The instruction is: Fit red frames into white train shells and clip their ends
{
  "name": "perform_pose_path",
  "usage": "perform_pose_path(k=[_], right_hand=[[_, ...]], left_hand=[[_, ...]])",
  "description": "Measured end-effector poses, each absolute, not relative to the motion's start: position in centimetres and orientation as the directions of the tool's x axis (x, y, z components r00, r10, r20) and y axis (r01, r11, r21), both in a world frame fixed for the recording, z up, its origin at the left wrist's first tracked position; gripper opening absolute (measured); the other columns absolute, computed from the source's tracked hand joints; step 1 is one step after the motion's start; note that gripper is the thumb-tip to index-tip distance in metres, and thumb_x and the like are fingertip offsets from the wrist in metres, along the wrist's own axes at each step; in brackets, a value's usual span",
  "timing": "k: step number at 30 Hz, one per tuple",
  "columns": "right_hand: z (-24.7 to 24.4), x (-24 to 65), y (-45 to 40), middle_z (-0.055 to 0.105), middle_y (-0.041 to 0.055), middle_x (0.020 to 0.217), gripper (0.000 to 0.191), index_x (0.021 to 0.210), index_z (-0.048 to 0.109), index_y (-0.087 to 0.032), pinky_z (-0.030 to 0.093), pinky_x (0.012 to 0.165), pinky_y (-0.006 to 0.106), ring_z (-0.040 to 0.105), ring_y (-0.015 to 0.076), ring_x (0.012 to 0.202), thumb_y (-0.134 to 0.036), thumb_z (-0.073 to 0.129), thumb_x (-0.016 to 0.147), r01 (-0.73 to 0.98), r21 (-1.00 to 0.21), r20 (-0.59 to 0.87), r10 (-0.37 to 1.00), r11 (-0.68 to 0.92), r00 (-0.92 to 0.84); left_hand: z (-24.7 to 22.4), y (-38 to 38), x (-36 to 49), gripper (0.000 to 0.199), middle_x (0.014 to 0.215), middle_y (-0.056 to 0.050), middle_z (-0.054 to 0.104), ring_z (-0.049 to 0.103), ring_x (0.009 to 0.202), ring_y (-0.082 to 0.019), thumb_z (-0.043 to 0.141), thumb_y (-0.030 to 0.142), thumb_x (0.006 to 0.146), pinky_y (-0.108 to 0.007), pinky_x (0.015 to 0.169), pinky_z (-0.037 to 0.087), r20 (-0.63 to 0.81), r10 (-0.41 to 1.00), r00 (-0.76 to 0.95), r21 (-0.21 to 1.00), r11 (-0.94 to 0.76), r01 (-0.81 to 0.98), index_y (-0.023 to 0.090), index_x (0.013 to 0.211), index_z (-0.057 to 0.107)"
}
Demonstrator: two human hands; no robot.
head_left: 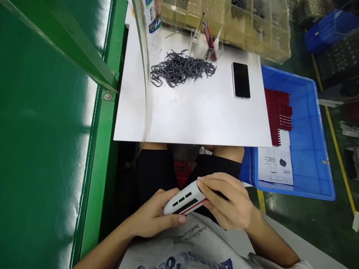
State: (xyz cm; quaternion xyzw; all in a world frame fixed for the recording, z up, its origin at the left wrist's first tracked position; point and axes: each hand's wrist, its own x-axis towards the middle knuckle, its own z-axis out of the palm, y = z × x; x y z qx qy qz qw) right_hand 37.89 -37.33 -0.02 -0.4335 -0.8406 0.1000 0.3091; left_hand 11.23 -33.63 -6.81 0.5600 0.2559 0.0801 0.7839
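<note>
A white rounded plastic housing [183, 201] with dark slots, a dark panel and a red stripe is held above my lap, tilted up to the right. My left hand [157, 215] is closed around its lower left end, the thumb along the near side. At the upper right end, the fingers of my right hand [230, 201] pinch the rim near the red strip; whether they also hold something small is hidden. On the white table ahead lies a heap of dark grey rubber loops [181, 69], apart from both hands.
A black-screened phone [241, 80] lies on the white table [196, 119]. Behind the loops stand a clear holder with a red cutter [209, 39], a bottle [153, 26] and divided bins [252, 33]. A blue crate [305, 149] holds red parts [277, 108]. Green machine framing [95, 168] borders the left.
</note>
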Motion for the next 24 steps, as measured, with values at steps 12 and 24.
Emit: perform_pose_path(k=[12, 24], right_hand=[[-2.4, 36.9, -38.6, 0.064, 0.0252, 0.161, 0.086, 0.178, 0.034, -0.014, 0.065, 0.117, 0.057, 0.063, 0.0353, 0.152, -0.046, 0.073, 0.109, 0.619, -0.686, 0.323, 0.923, 0.382, -0.212], [-2.8, 36.6, -39.3, 0.076, 0.0284, 0.141, 0.067, 0.163, 0.047, 0.006, 0.068, 0.113, 0.053, 0.071, 0.0358, 0.14, -0.039, 0.062, 0.116, 0.681, -0.468, 0.467, 0.812, 0.563, -0.351]], left_hand=[[-7.9, -34.6, 11.0, 0.03, 0.097, -0.002, 0.079, 0.072, 0.072, -0.019, 0.065, 0.043, 0.112, -0.028, 0.064, 0.047, -0.15, 0.672, 0.725, 0.921, -0.172, 0.35, 0.024, 0.134, 0.063], [-6.9, -35.5, 12.4, 0.027, 0.094, -0.004, 0.08, 0.075, 0.07, -0.022, 0.064, 0.04, 0.109, -0.03, 0.064, 0.051, -0.168, 0.622, 0.764, 0.873, -0.266, 0.409, 0.021, 0.128, 0.062]])
